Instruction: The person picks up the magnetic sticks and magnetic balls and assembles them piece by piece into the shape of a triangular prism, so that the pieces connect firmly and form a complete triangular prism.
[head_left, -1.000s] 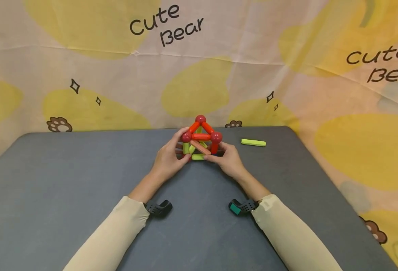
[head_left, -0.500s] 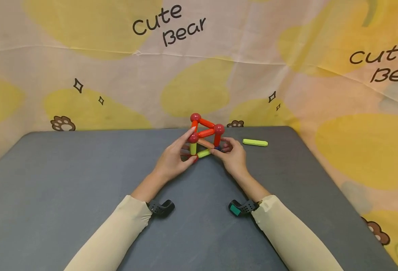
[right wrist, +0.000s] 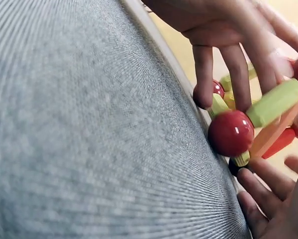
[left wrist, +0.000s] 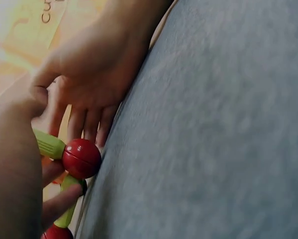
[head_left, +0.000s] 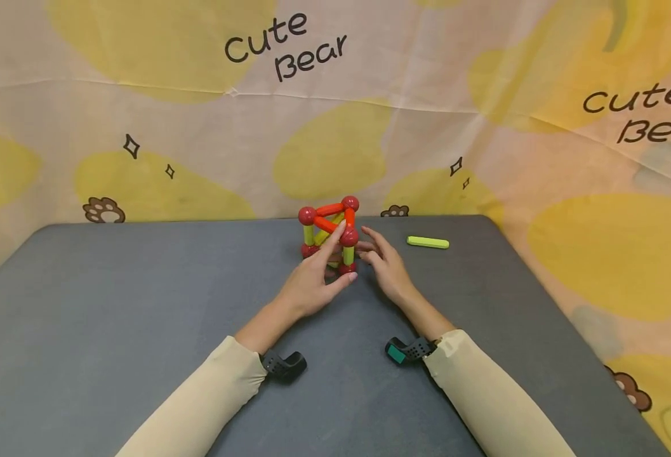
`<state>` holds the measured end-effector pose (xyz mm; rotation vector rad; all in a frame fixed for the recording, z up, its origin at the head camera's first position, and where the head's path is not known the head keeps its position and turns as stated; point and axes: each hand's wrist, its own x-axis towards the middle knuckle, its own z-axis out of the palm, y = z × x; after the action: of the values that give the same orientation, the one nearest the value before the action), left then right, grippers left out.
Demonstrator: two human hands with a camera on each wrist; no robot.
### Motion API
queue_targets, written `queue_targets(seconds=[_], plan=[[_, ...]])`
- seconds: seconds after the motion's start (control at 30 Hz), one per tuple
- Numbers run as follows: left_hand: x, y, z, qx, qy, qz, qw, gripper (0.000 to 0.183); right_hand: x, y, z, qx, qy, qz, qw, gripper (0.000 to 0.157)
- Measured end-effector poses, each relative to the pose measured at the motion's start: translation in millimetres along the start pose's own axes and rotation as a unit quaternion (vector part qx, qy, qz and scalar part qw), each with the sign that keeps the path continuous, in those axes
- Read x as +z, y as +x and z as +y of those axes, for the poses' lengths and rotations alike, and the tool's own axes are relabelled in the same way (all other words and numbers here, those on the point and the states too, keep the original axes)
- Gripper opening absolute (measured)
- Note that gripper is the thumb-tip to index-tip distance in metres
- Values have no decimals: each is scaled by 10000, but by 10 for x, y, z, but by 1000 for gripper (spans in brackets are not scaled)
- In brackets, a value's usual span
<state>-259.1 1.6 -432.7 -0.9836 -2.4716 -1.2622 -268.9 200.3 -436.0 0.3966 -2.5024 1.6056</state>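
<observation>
A prism-shaped frame of magnetic building sticks and balls [head_left: 349,237] stands toward the far edge of the table. Red sticks and three red balls make its top triangle, with yellow-green uprights below. My left hand [head_left: 308,287] holds the near corner, its forefinger by the upper ball and its thumb beside the lower one. In the right wrist view an orange stick [right wrist: 275,132] slants through the frame, and a dark ball [right wrist: 237,167] shows low behind the near red ball [right wrist: 232,133]. My right hand [head_left: 391,271] is spread loosely at the frame's right side, fingertips close to it.
One loose yellow-green stick [head_left: 428,242] lies to the right of the frame. The grey table [head_left: 169,330] ends at a printed fabric backdrop [head_left: 335,146] just behind. A dark band [head_left: 284,366] sits on the left wrist, and another [head_left: 409,350] on the right.
The frame has been turned, so a different upright corner faces me. My left hand has shifted right with it, while my right hand has loosened from the frame's lower right corner.
</observation>
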Motion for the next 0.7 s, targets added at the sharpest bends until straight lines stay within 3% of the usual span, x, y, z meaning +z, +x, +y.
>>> queue_targets(seconds=[0.1, 0.13, 0.2, 0.27, 0.33, 0.37, 0.4, 0.43, 0.5, 0.6, 0.7], plan=[[14, -17, 52, -251, 555, -208, 9979, 89, -7, -28, 7, -216, -297, -277, 9989, 59], [9, -25, 57, -190, 761, -158, 9968, 85, -4, -37, 11, -336, -479, -369, 9976, 61], [-17, -36, 53, 296, 1218, 318, 9916, 75, 14, -43, 17, -486, -843, -461, 9942, 65], [-45, -21, 33, 959, 1703, 1152, 9739, 61, 15, -45, 37, -601, -1065, -433, 9916, 68], [-93, -1, -2, 1473, 2032, 2174, 9433, 45, 19, -42, 48, -635, -1181, -317, 9905, 65], [-118, 13, -26, 1581, 2136, 2638, 9272, 39, 22, -36, 51, -591, -1197, -248, 9907, 63], [-143, 25, -53, 1582, 2154, 2948, 9174, 37, 23, -32, 55, -574, -1190, -196, 9910, 60], [-163, 34, -85, 1495, 2124, 3116, 9140, 40, 24, -27, 58, -550, -1173, -157, 9914, 57], [-188, 40, -152, 1181, 1961, 3057, 9242, 53, 26, -19, 60, -497, -1192, -118, 9916, 53], [-191, 38, -229, 683, 1573, 2463, 9539, 71, 18, -16, 57, -406, -1200, -136, 9919, 50], [-180, 37, -256, 458, 1233, 2028, 9703, 76, 6, -19, 54, -304, -1274, -149, 9913, 48]])
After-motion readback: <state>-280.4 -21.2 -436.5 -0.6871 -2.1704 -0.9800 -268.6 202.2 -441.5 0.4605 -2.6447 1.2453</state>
